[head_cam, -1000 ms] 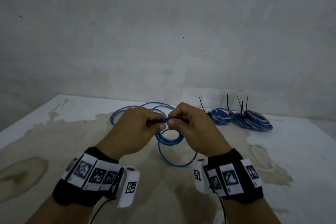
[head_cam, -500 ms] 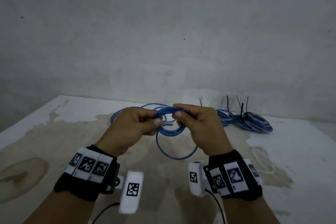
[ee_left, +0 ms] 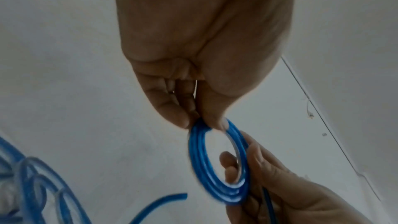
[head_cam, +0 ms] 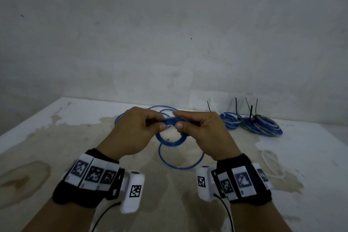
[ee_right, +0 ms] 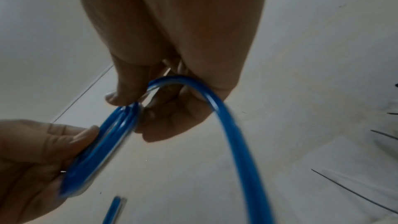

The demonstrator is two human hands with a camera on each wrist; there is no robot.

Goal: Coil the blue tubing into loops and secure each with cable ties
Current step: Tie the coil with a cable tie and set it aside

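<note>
Both hands are clenched on one small coil of glossy blue plastic tubing (head_cam: pixel 170 137), held up over the stained white tabletop (head_cam: pixel 56 137). From the head camera I see my left hand (head_cam: pixel 135 130) pinching the coil's rim at about 10 o'clock and my right hand (head_cam: pixel 203 130) pinching it at about 2 o'clock, thumbs nearly meeting above it. The coil hangs just below and between the two grips. A single wider loop of the same tubing (head_cam: pixel 180 158) sags beneath it at 6 o'clock, and more loose loops (head_cam: pixel 163 110) lie on the table behind my knuckles at 12 o'clock. Off at 2 o'clock near the wall sit finished blue coils bound with black cable ties (head_cam: pixel 252 122), well apart from my hands.

On the left wrist camera, my left hand (ee_left: pixel 204 48) has thumb and fingertips (ee_left: pixel 178 118) closed on the top of the coil (ee_left: pixel 215 168), at its 12 o'clock. The right hand (ee_left: pixel 280 185) holds the coil's lower right, around 4 o'clock. Loose tubing (ee_left: pixel 38 185) blurs at the frame's 8 o'clock.

On the right wrist camera, my right hand (ee_right: pixel 172 48) grips the coil (ee_right: pixel 103 151) at its upper end. The coil slants down to 8 o'clock into my left hand (ee_right: pixel 32 159). One free strand (ee_right: pixel 232 134) arcs out of the right grip and drops towards 5 o'clock.
</note>
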